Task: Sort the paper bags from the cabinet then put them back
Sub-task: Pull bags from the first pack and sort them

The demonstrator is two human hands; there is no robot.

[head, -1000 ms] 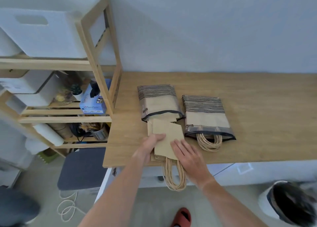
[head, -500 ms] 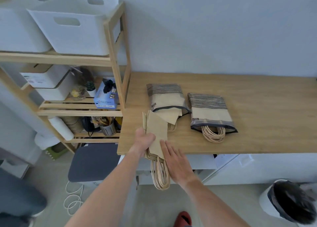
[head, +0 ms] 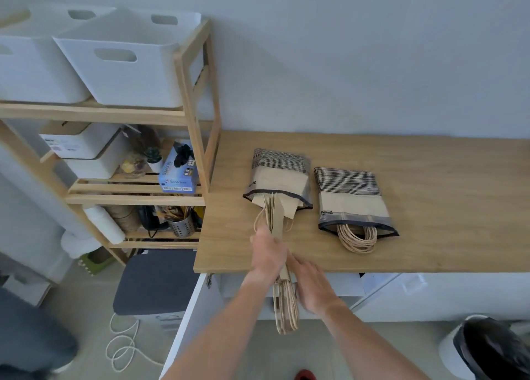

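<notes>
A stack of flat brown paper bags (head: 275,219) stands on edge on the wooden table (head: 430,201), its twine handles (head: 285,308) hanging past the front edge. My left hand (head: 268,253) grips the stack from the left. My right hand (head: 311,279) presses flat against its right side. The stack's far end pokes into the mouth of a striped pouch (head: 279,178) lying flat on the table. A second striped pouch (head: 351,199) to the right holds more bags, with twine handles (head: 357,237) spilling from its opening.
A wooden shelf unit (head: 192,115) stands left of the table with white bins (head: 126,55), a blue box (head: 179,173) and a metal utensil cup (head: 180,227). A dark chair seat (head: 155,282) sits below. A white waste bin (head: 487,348) is at lower right.
The bag stack lay flat under both hands; now it is turned up on edge, squeezed between my hands, with its far end pushed into the left pouch. The camera view shifted left.
</notes>
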